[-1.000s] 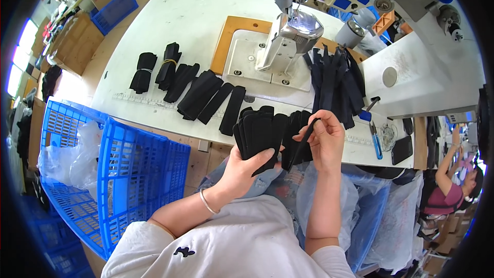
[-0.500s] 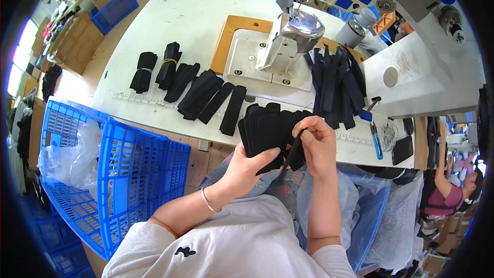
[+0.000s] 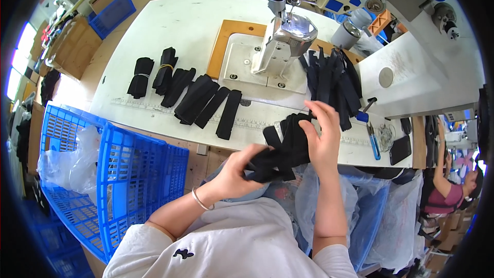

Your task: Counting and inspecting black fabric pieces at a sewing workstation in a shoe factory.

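Note:
My left hand is closed on a bundle of black fabric pieces, held over the table's front edge. The pieces fan out unevenly and blur a little. At the bundle's right side, my right hand has thumb and fingers spread apart, the thumb close to the fabric or touching it. Left of the bundle, several black strips and stacks lie in a slanting row on the white table. Two rolled bundles at the row's far end have bands around them.
A sewing machine stands beyond my hands. Right of it lie more dark strips, blue-handled snips and a black phone. A blue crate is at my left, plastic bags at my right. Another person sits far right.
The neat fan of fabric pieces has tipped lower and loosened in my left hand. My right hand has let go of its pinched edge and spread its fingers.

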`<state>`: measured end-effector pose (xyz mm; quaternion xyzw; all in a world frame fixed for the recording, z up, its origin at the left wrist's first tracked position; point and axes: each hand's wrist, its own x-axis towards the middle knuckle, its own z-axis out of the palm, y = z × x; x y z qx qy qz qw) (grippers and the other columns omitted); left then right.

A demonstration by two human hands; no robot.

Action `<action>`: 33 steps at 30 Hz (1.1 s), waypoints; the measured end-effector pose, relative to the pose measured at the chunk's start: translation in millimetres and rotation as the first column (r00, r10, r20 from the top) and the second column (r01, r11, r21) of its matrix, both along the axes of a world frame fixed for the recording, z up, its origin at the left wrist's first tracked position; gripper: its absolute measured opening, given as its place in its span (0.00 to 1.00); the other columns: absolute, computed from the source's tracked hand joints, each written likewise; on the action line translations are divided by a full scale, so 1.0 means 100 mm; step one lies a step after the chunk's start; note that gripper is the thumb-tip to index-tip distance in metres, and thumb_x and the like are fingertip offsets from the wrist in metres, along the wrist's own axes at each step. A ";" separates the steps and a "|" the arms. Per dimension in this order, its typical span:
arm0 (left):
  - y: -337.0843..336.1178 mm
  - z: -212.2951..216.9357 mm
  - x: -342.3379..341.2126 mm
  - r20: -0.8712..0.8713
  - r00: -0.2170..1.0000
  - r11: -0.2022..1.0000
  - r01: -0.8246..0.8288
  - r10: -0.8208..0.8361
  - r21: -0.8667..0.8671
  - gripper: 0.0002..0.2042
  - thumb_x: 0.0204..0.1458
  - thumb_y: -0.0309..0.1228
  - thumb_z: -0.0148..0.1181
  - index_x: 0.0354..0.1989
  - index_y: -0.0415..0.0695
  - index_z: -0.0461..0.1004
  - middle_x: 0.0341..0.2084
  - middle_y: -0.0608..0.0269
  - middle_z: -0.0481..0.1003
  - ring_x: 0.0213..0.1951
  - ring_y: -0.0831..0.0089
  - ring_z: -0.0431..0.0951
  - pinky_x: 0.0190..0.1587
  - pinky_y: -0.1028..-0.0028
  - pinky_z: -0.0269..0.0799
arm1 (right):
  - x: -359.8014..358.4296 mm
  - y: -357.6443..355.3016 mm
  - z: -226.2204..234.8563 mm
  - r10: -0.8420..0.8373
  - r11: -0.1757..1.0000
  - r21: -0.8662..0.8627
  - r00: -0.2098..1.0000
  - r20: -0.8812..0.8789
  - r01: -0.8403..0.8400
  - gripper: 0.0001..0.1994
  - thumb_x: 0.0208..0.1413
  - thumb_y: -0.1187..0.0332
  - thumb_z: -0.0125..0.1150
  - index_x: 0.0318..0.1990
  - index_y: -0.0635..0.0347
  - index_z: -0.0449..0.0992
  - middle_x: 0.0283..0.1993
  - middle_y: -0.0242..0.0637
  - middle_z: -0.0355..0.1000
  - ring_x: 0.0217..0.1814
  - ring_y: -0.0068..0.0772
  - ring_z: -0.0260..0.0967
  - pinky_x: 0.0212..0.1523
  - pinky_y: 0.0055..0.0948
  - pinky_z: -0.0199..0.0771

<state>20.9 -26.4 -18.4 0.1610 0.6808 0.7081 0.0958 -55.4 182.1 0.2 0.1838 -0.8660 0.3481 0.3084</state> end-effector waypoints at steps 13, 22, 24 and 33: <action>0.09 0.00 -0.08 0.403 0.915 0.902 -0.163 -0.013 0.399 0.12 0.56 0.22 0.55 0.48 0.34 0.72 0.35 0.57 0.78 0.35 0.73 0.79 0.41 0.73 0.76 | 0.36 0.21 0.24 0.544 0.715 -0.671 0.759 0.357 -0.196 0.09 0.47 0.84 0.65 0.37 0.66 0.79 0.32 0.27 0.68 0.30 0.12 0.63 0.32 0.14 0.63; 0.15 0.05 0.00 0.433 0.897 0.900 -0.119 -0.083 0.419 0.10 0.57 0.25 0.57 0.45 0.34 0.73 0.32 0.57 0.78 0.33 0.73 0.78 0.40 0.73 0.75 | 0.43 -0.11 0.17 0.290 0.813 -0.578 0.908 0.303 -0.067 0.09 0.47 0.85 0.63 0.37 0.65 0.80 0.36 0.32 0.73 0.35 0.20 0.69 0.35 0.20 0.69; 0.11 0.03 -0.01 0.446 0.891 0.884 -0.137 -0.087 0.447 0.11 0.58 0.27 0.58 0.45 0.34 0.73 0.31 0.57 0.78 0.33 0.72 0.78 0.40 0.73 0.75 | 0.42 0.05 0.26 0.311 0.735 -0.675 0.850 0.424 0.068 0.06 0.50 0.82 0.62 0.37 0.67 0.79 0.32 0.32 0.75 0.30 0.19 0.70 0.31 0.19 0.71; 0.08 -0.03 -0.05 0.454 0.865 0.824 -0.089 -0.215 0.560 0.24 0.66 0.44 0.43 0.48 0.31 0.72 0.30 0.52 0.77 0.32 0.68 0.78 0.40 0.68 0.75 | -0.01 0.26 -0.02 0.204 0.947 -0.320 0.702 0.683 0.036 0.09 0.50 0.75 0.65 0.40 0.63 0.79 0.31 0.29 0.74 0.31 0.19 0.67 0.34 0.23 0.67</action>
